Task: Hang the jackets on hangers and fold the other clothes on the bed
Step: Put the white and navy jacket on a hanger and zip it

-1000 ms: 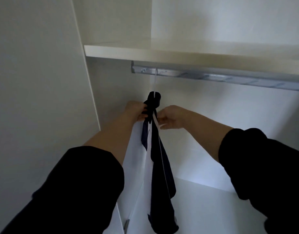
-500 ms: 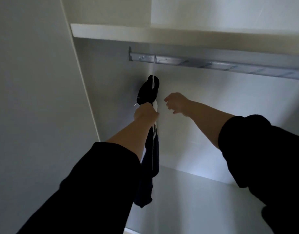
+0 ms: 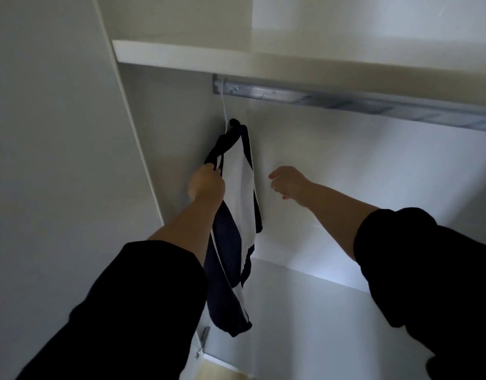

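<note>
The jacket point(image 3: 240, 187), navy and white, is hanging on a white hanger point(image 3: 224, 111) from the left end of the rail point(image 3: 346, 99). The left hand point(image 3: 207, 183) is gripping its dark edge. The right hand point(image 3: 289, 183) is hovering just beside it, fingers loosely curled, holding nothing.

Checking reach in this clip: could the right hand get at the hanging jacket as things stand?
Probably yes. The right hand hovers empty just beside the jacket, with nothing visible between them. The left hand grips the jacket's other, dark edge.
</note>
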